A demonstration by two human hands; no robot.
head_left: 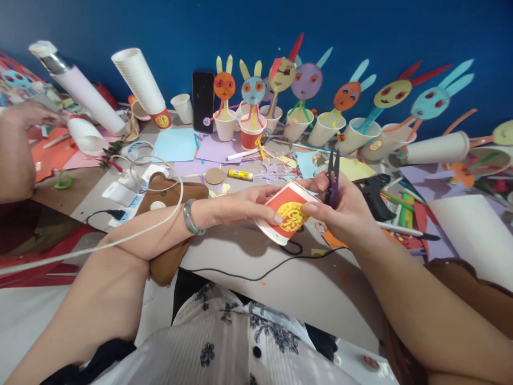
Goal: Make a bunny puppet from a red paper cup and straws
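Observation:
A red and white paper cup (286, 213) with a yellow round emblem lies tilted between my two hands, above the table's front part. My left hand (252, 207) is closed around its left side, thumb across the red face. With its thumb on the cup's right edge, my right hand (340, 208) grips the cup too. Dark-handled scissors (332, 179) also sit in the right hand, blades pointing up and away from the cup. The fingers behind the cup are partly hidden.
Paper-cup rabbit figures (253, 101) line the blue wall. A leaning cup stack (140, 80), a phone (203, 101) and a glue stick (240, 175) stand or lie nearby. A black glue gun (374, 195) lies right; cables cross the left side. Another person's hand (38, 116) is far left.

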